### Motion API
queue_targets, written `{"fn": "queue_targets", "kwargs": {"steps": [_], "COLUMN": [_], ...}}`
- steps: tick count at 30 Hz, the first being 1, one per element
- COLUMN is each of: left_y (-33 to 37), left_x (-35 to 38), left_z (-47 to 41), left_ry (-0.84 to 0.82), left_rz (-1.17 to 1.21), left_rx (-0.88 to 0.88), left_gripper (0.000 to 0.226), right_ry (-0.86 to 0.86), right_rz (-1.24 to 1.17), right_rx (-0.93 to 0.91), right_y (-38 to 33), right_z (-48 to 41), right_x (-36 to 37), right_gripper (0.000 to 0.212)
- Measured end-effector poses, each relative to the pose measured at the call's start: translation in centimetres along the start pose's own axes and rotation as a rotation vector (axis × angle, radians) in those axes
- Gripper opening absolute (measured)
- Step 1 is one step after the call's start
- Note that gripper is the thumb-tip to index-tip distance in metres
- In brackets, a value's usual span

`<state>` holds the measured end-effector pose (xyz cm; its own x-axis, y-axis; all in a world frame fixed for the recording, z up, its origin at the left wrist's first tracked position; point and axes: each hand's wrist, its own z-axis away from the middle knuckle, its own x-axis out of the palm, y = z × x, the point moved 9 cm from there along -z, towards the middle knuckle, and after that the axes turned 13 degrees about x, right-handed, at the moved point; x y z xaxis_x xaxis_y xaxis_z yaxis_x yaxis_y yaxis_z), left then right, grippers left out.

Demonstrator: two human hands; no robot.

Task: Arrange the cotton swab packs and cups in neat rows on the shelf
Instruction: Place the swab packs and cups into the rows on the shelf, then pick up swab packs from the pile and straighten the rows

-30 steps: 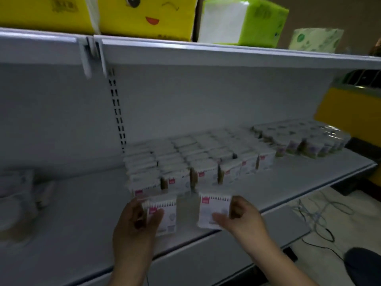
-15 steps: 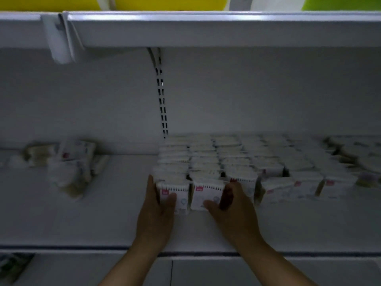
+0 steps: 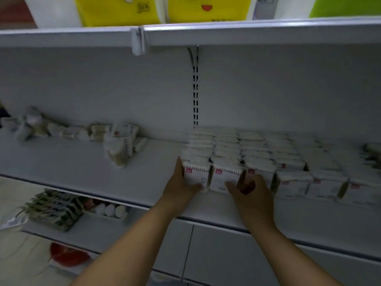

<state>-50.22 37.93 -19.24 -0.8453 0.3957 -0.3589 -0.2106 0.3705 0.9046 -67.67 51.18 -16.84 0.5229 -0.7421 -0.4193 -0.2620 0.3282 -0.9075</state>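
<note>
Two white cotton swab packs with small red labels stand side by side at the front of the grey metal shelf [image 3: 103, 172], at the left end of a block of like packs. The left pack [image 3: 196, 176] is clasped by the left hand [image 3: 181, 182], fingers along its outer side and thumb under its front face. The right pack [image 3: 225, 178] is touched by the right hand [image 3: 251, 195], thumb on its front and fingers curled at its right side, against the next pack in the front row.

Behind and to the right, the block of stacked white packs [image 3: 257, 149] runs in straight rows back to the shelf's rear wall. Toward the left along the back edge lies a loose heap of unsorted swab packs [image 3: 119, 145], well apart from the block; it is too blurred to tell cups from packs.

Above, yellow packages with cartoon faces [image 3: 165, 9] sit on the upper shelf. Below left, a lower shelf carries dark flat packets [image 3: 53, 209].
</note>
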Motion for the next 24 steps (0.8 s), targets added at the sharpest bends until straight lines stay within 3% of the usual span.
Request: {"fn": "queue_targets", "kwargs": {"steps": [3, 5, 10, 16, 20, 24], "left_y": [1.0, 1.4, 0.2, -3.4, -7.4, -10.3], "left_x": [0.1, -0.2, -7.2, -21.8, -28.5, -33.2], "left_z": [0.4, 0.8, 2.4, 3.4, 3.3, 3.3], "left_ry": [-0.062, -0.104, -0.061, -0.088, -0.21, -0.201], "left_rz": [0.086, 0.132, -0.096, -0.482, -0.596, -0.617], "left_rx": [-0.04, -0.057, 0.053, 0.141, 0.026, -0.039], "left_gripper": [0.112, 0.108, 0.082, 0.056, 0.056, 0.055], "right_ry": [0.113, 0.132, -0.1, -0.359, -0.463, -0.532], "right_rz": [-0.068, -0.078, -0.125, 0.055, 0.202, 0.276], "right_rx": [-0.035, -0.125, -0.394, -0.354, -0.281, -0.279], "right_y": [-0.5, -2.4, -11.1, -14.4, -14.6, -16.1], "right_z": [1.2, 2.7, 9.2, 13.8, 16.7, 19.2], "right_x": [-1.6, -1.2, 7.1, 21.3, 29.4, 35.2], "right_gripper": [0.038, 0.045, 0.042, 0.044, 0.038, 0.032]}}
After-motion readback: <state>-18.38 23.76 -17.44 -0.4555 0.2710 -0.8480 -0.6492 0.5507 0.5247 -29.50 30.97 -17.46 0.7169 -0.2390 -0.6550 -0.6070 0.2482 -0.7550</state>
